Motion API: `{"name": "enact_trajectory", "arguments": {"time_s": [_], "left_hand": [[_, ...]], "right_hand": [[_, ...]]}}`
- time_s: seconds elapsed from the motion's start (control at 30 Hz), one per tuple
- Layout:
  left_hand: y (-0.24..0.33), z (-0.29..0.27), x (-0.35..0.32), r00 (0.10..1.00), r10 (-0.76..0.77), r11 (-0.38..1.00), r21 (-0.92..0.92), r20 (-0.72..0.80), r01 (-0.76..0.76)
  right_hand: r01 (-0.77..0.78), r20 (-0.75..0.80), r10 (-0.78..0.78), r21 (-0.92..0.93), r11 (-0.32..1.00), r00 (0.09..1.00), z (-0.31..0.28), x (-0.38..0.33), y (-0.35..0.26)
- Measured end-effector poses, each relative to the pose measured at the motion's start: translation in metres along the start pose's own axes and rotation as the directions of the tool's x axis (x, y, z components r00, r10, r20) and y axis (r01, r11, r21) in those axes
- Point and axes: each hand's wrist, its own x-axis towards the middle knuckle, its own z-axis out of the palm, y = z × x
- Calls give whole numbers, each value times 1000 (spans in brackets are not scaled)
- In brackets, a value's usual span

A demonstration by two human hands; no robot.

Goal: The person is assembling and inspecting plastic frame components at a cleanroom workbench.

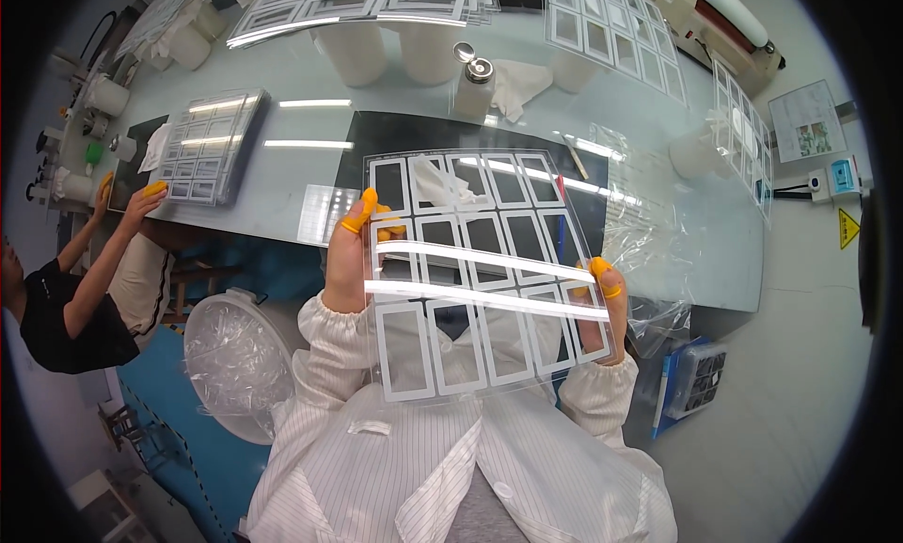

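Observation:
I hold a transparent sheet (487, 272) printed with rows of white rectangular frames, tilted up in front of my chest. My left hand (349, 259) grips its left edge, thumb on the near face and fingers behind it. At the right edge my right hand (609, 306) pinches the sheet in the same way. Both hands wear orange finger cots. Two bright strips of reflected light cross the sheet. Through it show a black mat (414, 129) and a crumpled white cloth (442, 185) on the table.
A metal-topped dispenser bottle (475, 84) stands beyond the mat. Similar sheets (353, 5) rest on white tubs (428, 54) at the back. Crinkled plastic film (644, 190) lies to the right. At left, a co-worker (80, 308) sits by stacked sheets (209, 148); a waste bin (235, 359) stands nearby.

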Motion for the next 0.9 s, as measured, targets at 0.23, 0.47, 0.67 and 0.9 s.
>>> {"name": "enact_trajectory", "arguments": {"time_s": [0.23,0.47,0.67,0.9], "left_hand": [[1,-15,5,992,13,999,50,126,-19],[8,-8,-4,993,114,985,125,29,-117],[21,-14,-4,983,163,977,127,83,-173],[45,-4,-20,903,400,876,226,155,-427]], "right_hand": [[22,-21,-22,-9,1000,1000,-4,0,3],[111,10,-113,-285,952,994,12,2,9],[155,99,-124,-415,897,987,13,9,10],[172,65,-160,-396,902,985,7,34,23]]}}
